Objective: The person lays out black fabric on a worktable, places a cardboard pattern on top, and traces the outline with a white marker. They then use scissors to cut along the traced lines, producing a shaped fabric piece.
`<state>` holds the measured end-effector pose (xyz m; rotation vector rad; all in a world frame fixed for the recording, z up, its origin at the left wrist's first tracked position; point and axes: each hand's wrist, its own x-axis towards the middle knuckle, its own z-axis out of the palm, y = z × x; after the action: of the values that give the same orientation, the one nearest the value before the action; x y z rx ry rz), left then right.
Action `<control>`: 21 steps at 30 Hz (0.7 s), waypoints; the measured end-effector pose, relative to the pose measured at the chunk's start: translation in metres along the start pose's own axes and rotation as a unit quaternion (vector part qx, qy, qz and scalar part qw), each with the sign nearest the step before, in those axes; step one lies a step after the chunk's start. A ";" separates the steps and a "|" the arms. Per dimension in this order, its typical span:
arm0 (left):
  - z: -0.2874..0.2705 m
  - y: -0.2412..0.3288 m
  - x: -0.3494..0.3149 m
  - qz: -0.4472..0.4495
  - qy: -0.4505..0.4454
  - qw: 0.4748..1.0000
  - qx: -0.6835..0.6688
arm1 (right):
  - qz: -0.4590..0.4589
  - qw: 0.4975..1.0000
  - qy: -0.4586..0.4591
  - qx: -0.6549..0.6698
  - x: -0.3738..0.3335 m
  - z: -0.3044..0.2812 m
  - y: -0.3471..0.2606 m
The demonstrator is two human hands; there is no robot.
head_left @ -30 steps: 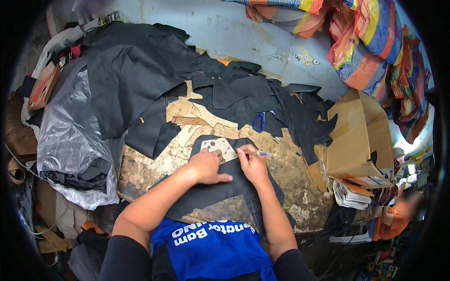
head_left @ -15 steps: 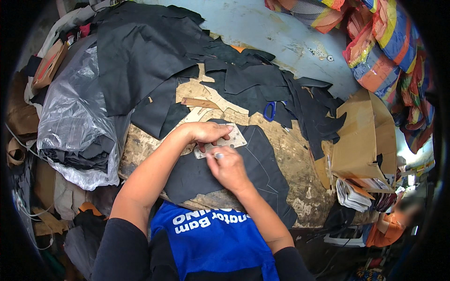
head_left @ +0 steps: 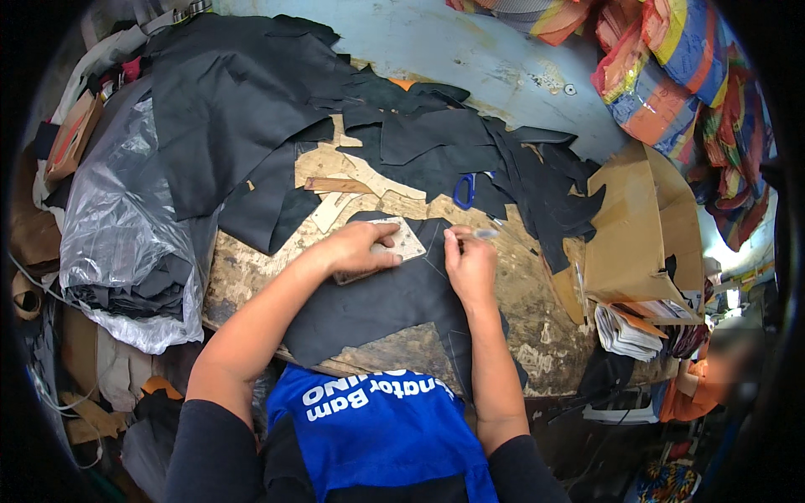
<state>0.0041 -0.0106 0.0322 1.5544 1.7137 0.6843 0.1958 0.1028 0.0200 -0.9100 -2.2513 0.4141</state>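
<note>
Scuffed wood shows in patches on the counter, between heaped dark sheets at the far left and a cardboard box at the right. Nearest the person lies a black piece with faint pale lines on it, and on its far part sits a pale spotted plate, its long axis slanting from lower left up to the right. Nearer to it is the left hand, right on top: thumb and fingers spread apart, seemingly pressing rather than wrapping it. The right hand is just beyond the plate's right end, apart from it across a narrow strip of black; its fingers are pinched together on a slim pen lying roughly crosswise, so the plate is left of these fingers
</note>
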 end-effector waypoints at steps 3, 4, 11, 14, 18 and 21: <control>0.008 0.009 -0.008 -0.093 0.122 0.964 0.219 | 0.092 0.973 0.032 0.209 -0.010 -0.008 0.006; 0.005 0.010 -0.009 -0.132 0.124 0.958 0.224 | 0.119 0.956 0.032 0.265 -0.015 -0.011 0.007; 0.025 0.020 -0.030 0.020 0.269 0.959 0.090 | 0.203 0.896 0.033 0.393 -0.056 -0.034 0.017; 0.078 0.036 -0.052 0.072 0.245 0.955 0.149 | 0.164 0.928 0.019 0.333 -0.073 -0.034 0.017; 0.129 0.051 -0.085 0.160 0.129 0.973 0.101 | -0.014 0.984 -0.035 0.173 -0.089 -0.034 0.013; 0.126 0.043 -0.100 0.168 0.232 0.951 0.113 | -0.074 0.987 -0.098 0.101 -0.093 -0.034 0.010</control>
<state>0.1322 -0.1129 0.0050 1.9926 1.9309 1.1302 0.2736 0.0453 -0.0034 -0.6170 -2.3827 0.6755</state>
